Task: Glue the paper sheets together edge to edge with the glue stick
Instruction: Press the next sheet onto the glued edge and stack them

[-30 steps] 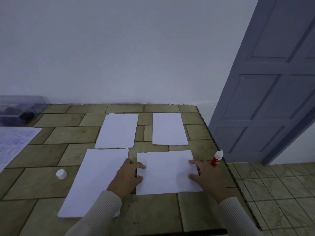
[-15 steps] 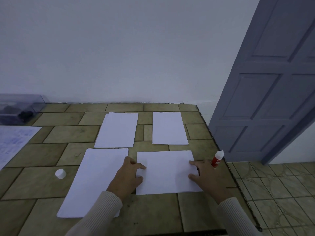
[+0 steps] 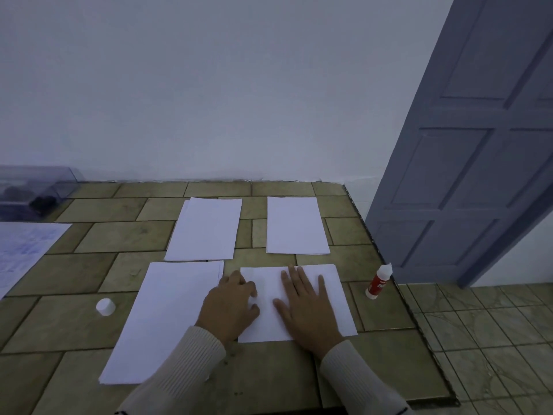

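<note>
Several white sheets lie on the tiled table. Nearest the front right is a paper sheet (image 3: 338,298); my right hand (image 3: 305,307) lies flat on its middle with the fingers spread. My left hand (image 3: 232,307) rests on that sheet's left edge, fingers loosely bent. A larger sheet (image 3: 167,319) lies to the left, with a narrow gap between the two. Two more sheets sit behind: the back left sheet (image 3: 206,229) and the back right sheet (image 3: 294,224). The uncapped red and white glue bottle (image 3: 377,281) stands to the right, near the table edge. Its white cap (image 3: 105,307) stands at the left.
A printed page (image 3: 21,250) lies at the far left, and a clear plastic box (image 3: 33,190) stands behind it by the wall. The table's right edge (image 3: 398,295) drops to a tiled floor. A grey-blue door (image 3: 478,145) stands at the right.
My right hand has slid left from the front right sheet's right edge onto its middle and lies flat. My left hand stays at the sheet's left edge.
</note>
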